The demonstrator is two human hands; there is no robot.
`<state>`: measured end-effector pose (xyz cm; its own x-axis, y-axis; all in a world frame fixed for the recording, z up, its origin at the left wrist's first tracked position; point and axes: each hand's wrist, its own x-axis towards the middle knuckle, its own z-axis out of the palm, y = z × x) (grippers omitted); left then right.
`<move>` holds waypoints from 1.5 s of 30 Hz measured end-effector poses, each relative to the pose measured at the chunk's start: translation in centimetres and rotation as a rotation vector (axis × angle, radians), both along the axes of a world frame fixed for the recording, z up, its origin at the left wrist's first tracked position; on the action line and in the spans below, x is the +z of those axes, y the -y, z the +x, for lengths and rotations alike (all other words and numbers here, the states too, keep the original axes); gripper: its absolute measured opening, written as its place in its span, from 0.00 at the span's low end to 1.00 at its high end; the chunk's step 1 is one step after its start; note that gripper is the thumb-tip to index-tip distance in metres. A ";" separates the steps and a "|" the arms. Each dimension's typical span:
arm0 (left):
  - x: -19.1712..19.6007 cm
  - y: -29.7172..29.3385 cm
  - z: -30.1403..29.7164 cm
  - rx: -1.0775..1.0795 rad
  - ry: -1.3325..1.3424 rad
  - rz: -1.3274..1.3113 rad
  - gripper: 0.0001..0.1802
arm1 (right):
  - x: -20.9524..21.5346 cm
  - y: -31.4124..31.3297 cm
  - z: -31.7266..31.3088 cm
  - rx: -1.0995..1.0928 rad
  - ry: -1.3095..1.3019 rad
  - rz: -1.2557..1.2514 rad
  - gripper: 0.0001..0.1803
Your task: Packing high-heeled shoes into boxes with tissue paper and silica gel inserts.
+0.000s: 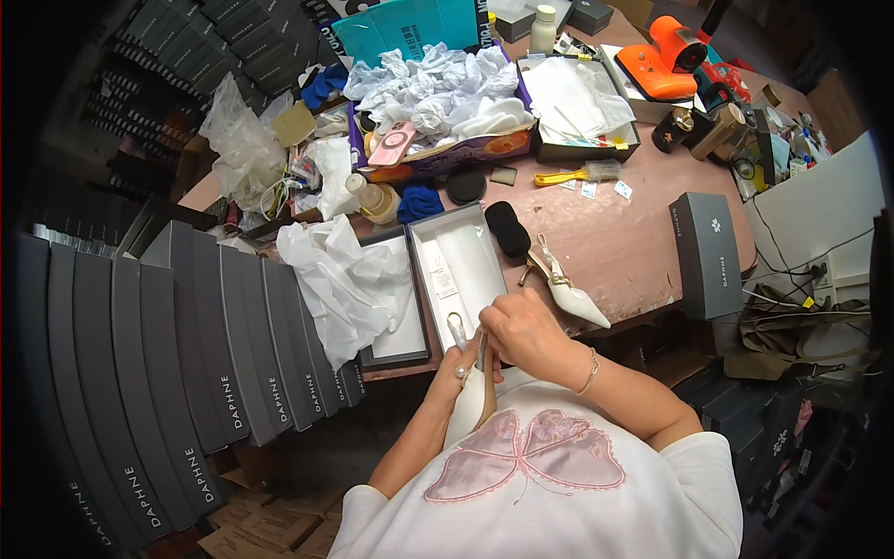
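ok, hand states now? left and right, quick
Left hand: closed around a white pointed high-heeled shoe, gripping it from below.
Right hand: closed, fingers pinching at the shoe's strap end; whether it holds a tool cannot be told.

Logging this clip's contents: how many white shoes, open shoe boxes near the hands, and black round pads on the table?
White shoes: 2, one held in the left hand and right hand, one on the table
Open shoe boxes: 2
Black round pads: 2
Total: 6
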<state>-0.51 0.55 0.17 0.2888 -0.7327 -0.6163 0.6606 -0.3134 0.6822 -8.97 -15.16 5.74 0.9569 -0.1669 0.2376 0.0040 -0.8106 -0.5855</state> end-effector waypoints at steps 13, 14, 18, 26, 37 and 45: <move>1.0 0.6 0.2 0.020 0.018 0.035 0.29 | -0.4 5.2 -1.9 -0.224 -0.103 1.069 0.02; 1.0 0.3 0.5 0.019 -0.020 0.018 0.29 | -1.0 5.9 -2.9 -0.187 -0.027 1.313 0.03; -1.5 -0.8 1.4 0.032 -0.238 -0.083 0.31 | -2.0 7.6 -6.3 0.173 0.249 1.990 0.07; 0.7 0.0 0.1 0.303 -0.292 -0.236 0.38 | -3.1 0.3 -4.7 -0.099 -0.230 1.776 0.14; 2.9 -3.5 2.7 -0.165 0.350 -0.128 0.43 | -0.9 -0.6 -0.7 0.020 -0.190 1.536 0.13; 0.6 -3.8 4.7 0.198 -0.429 -0.565 0.33 | -2.4 2.5 -1.8 -0.268 0.127 1.281 0.09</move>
<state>4.23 4.32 0.80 0.2672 -0.9310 -0.2488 0.9135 0.1625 0.3731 -10.78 -17.68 3.38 0.8420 -0.5197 -0.1449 0.0424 0.3314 -0.9426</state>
